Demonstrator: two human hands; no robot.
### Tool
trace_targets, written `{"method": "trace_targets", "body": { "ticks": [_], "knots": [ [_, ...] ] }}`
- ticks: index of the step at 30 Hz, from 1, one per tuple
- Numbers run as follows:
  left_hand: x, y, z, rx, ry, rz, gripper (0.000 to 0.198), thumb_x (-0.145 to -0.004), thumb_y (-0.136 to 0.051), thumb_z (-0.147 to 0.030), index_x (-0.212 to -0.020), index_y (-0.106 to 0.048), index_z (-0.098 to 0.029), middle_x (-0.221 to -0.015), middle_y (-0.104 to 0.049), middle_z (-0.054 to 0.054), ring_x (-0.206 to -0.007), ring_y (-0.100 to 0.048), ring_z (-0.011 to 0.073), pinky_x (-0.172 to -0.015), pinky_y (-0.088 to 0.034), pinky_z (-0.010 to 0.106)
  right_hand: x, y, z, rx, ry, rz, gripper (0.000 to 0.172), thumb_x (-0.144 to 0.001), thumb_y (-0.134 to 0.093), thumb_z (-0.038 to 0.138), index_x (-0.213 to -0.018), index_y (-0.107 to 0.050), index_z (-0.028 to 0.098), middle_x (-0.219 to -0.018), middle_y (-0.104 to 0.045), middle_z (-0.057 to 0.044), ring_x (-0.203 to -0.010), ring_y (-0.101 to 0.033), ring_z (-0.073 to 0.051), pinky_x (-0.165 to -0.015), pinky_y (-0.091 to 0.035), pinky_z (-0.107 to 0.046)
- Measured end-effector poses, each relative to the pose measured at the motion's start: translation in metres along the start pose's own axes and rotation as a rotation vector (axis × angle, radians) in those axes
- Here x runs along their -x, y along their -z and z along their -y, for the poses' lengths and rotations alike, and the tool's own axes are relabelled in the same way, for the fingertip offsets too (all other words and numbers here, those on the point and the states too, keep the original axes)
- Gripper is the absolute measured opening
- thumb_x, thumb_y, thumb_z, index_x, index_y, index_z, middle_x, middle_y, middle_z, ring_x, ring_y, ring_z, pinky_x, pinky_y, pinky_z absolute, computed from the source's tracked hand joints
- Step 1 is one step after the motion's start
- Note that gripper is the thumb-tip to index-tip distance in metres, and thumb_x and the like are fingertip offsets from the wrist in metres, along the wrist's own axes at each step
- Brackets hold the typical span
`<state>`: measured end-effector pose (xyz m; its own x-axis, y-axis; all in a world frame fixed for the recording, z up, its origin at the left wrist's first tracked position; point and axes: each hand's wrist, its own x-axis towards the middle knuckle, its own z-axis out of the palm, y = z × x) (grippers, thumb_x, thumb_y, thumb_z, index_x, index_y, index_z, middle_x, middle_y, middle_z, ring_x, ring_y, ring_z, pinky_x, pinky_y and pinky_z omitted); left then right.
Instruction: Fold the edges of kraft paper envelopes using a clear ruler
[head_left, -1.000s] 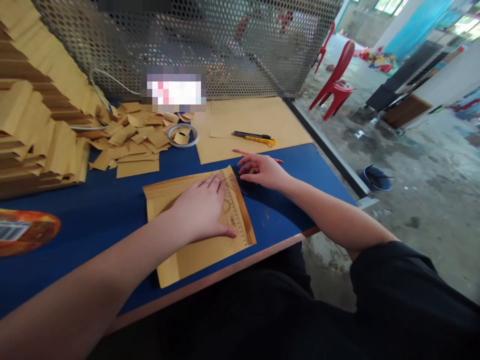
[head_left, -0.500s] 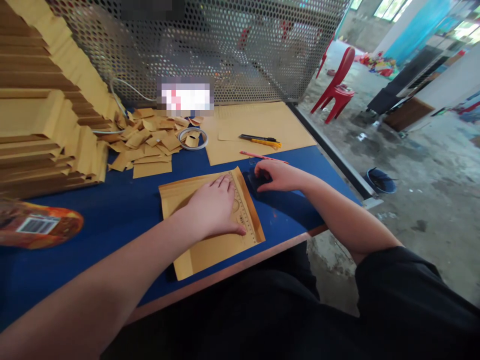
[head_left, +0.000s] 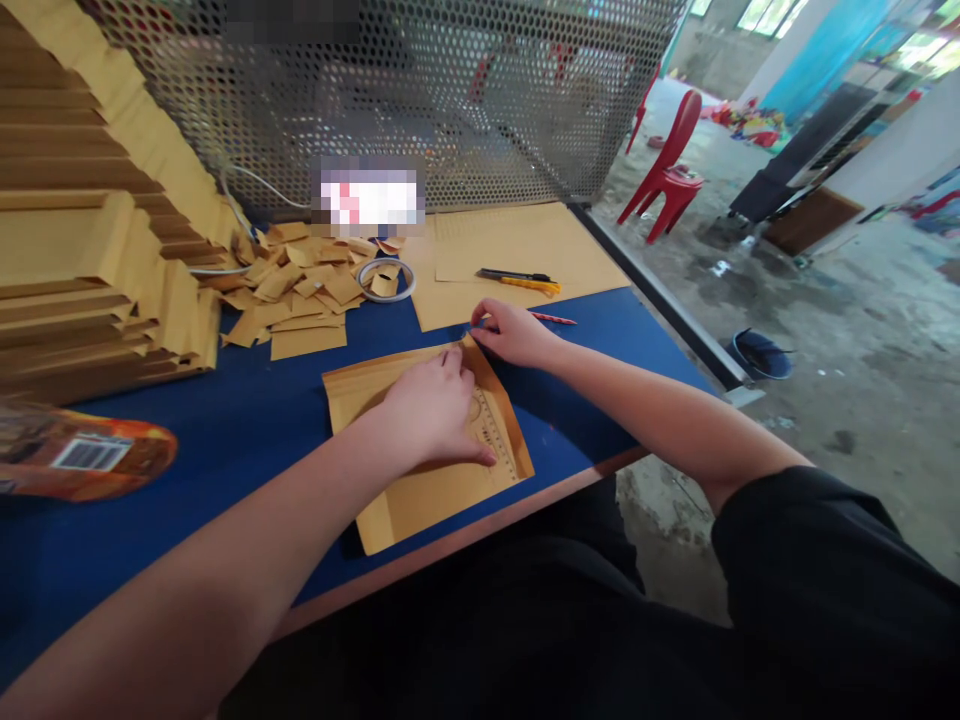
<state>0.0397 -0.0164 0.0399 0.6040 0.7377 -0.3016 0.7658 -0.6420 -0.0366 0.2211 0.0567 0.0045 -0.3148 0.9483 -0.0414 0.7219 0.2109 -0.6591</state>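
A brown paper envelope (head_left: pixel 420 510) lies on the blue table in front of me, its right edge strip folded up a little. Along that edge rests a clear plastic ruler (head_left: pixel 491 430) with black markings. My left hand (head_left: pixel 435 400) presses down on the ruler and paper, thumb spread away from the bent fingers; it covers part of the ruler. At the envelope's far right corner, my right hand (head_left: pixel 514 333) pinches the paper edge between thumb and fingers. Just beyond this hand is a pink patterned pencil (head_left: pixel 553 318), partly hidden by it.
Brown paper stacks (head_left: pixel 82 230) rise at left, beside loose paper scraps (head_left: pixel 307 280) and a tape roll (head_left: pixel 386 280). A yellow cutter (head_left: pixel 525 282) lies on brown sheets (head_left: pixel 450 300) at the back. An orange packet (head_left: pixel 97 455) sits at left. Perforated metal panel (head_left: pixel 450 110) stands behind.
My right hand has moved left from the table beside the envelope to its far corner and closed on the edge. My left hand stays on the ruler, its fingers slightly more bent.
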Motion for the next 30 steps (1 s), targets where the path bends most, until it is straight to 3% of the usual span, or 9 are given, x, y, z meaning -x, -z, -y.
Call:
{"method": "trace_targets", "body": {
  "ticks": [4, 8, 16, 25, 30],
  "knots": [
    [0.000, -0.001, 0.002, -0.013, -0.023, -0.005, 0.120, -0.072, -0.077, -0.091, -0.150, -0.060, -0.002, -0.162, -0.053, 0.034, -0.156, -0.048, 0.0444, -0.130, -0.038, 0.047, -0.006, -0.005, 0.009, 0.069, -0.003, -0.066, 0.003, -0.106, -0.060, 0.017, -0.107, -0.063, 0.018, -0.084, -0.072, 0.000, -0.080, -0.063, -0.018, -0.076, -0.040, -0.028],
    [0.000, 0.000, 0.001, 0.021, -0.020, 0.008, 0.122, -0.072, -0.081, -0.088, -0.149, -0.060, 0.004, -0.160, -0.055, 0.035, -0.153, -0.050, 0.0467, -0.131, -0.038, 0.049, -0.007, -0.008, 0.013, 0.126, 0.010, -0.095, 0.010, -0.108, -0.055, 0.018, -0.106, -0.065, 0.017, -0.104, -0.077, -0.008, -0.093, -0.065, -0.020, -0.081, -0.040, -0.029],
    [-0.004, -0.004, 0.004, -0.007, -0.026, 0.004, 0.120, -0.072, -0.077, -0.091, -0.152, -0.061, -0.003, -0.160, -0.057, 0.032, -0.153, -0.051, 0.0443, -0.128, -0.041, 0.047, 0.006, -0.009, 0.029, 0.333, 0.050, -0.055, 0.019, -0.113, -0.054, 0.023, -0.100, -0.066, 0.015, -0.098, -0.074, -0.009, -0.082, -0.056, -0.018, -0.071, -0.031, -0.030],
    [-0.008, -0.009, 0.006, -0.005, -0.038, -0.002, 0.127, -0.068, -0.076, -0.095, -0.149, -0.063, 0.002, -0.152, -0.062, 0.034, -0.148, -0.054, 0.0486, -0.124, -0.046, 0.049, 0.041, -0.007, 0.043, 0.321, -0.006, 0.007, 0.023, -0.114, -0.048, 0.026, -0.101, -0.066, 0.017, -0.088, -0.072, -0.007, -0.072, -0.050, -0.018, -0.064, -0.027, -0.031],
    [-0.007, -0.006, 0.005, -0.011, -0.019, 0.011, 0.109, -0.067, -0.075, -0.096, -0.139, -0.072, -0.013, -0.146, -0.068, 0.026, -0.138, -0.061, 0.0445, -0.114, -0.052, 0.048, 0.065, -0.010, 0.042, 0.289, -0.030, 0.022, 0.021, -0.114, -0.047, 0.027, -0.102, -0.063, 0.019, -0.089, -0.073, -0.007, -0.072, -0.053, -0.018, -0.064, -0.028, -0.030]
  ]
}}
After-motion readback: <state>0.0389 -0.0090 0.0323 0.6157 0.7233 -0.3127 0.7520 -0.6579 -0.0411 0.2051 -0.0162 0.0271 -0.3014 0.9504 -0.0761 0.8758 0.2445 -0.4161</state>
